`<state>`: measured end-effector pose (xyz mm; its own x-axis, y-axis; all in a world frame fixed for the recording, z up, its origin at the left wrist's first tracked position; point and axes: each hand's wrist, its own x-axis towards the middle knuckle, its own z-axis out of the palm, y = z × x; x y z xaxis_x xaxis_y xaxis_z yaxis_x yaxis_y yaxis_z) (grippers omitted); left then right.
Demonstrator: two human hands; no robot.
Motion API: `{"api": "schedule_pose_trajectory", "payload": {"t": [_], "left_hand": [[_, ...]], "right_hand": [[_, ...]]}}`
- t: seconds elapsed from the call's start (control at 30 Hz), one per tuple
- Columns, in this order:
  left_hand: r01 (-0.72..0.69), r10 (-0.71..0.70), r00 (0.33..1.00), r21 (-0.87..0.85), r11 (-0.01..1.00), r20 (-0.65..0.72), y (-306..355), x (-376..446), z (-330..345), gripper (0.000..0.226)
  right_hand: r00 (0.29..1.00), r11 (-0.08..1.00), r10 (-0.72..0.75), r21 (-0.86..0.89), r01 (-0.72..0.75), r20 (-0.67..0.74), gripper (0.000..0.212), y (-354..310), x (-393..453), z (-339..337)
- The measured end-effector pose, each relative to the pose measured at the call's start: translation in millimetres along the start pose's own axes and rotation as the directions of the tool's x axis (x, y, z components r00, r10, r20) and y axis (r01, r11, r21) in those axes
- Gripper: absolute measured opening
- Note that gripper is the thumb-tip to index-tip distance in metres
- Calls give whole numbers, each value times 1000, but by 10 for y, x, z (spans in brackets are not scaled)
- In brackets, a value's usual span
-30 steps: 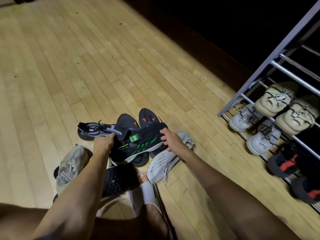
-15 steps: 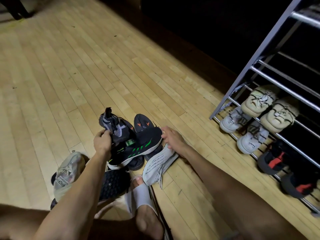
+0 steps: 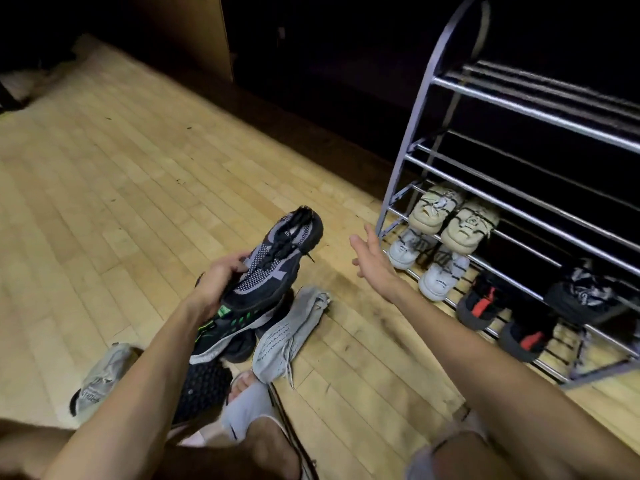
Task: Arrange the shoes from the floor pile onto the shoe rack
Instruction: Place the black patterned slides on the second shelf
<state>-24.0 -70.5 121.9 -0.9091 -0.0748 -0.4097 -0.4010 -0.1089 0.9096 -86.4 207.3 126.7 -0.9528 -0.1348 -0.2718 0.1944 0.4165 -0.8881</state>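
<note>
Grey-black knit shoe (image 3: 277, 261) clamped in left hand (image 3: 216, 282), right hand (image 3: 372, 261) spread empty, labels unreadable

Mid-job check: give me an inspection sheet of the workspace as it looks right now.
Surface: wooden plank floor, dark scuff marks near the rack.
Job's things: black-and-grey sneaker lifted off the pile; black sneaker with green stripes, light grey knit shoe and grey shoe on the floor; shoe rack holds pairs on its two lowest shelves, upper shelves bare.
Clutter: nothing seen besides the pile.
Grippers: left hand grips the black-and-grey sneaker; right hand open, empty, reaching toward the rack.
Cables: nothing seen.
Surroundings: dark room behind the rack; the person's sandalled foot beside the pile.
</note>
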Motion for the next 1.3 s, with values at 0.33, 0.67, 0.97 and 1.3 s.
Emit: {"api": "schedule_pose_trajectory", "payload": {"t": [0.33, 0.67, 0.97, 1.3], "left_hand": [[-85, -63, 915, 343, 935, 398, 313, -128, 886, 44], [172, -120, 945, -150, 974, 304, 290, 116, 1850, 32], [153, -99, 970, -244, 958, 221, 98, 132, 2914, 23], [75, -46, 944, -78, 994, 328, 142, 152, 3522, 41]], "right_hand": [[996, 990, 59, 129, -51, -59, 31, 132, -393, -839], [914, 891, 277, 435, -129, -297, 21, 567, -764, -1689], [762, 745, 489, 658, -111, -425, 25, 1175, -1127, -1995], [596, 558, 618, 820, 128, -513, 15, 1394, -1266, -2014]]}}
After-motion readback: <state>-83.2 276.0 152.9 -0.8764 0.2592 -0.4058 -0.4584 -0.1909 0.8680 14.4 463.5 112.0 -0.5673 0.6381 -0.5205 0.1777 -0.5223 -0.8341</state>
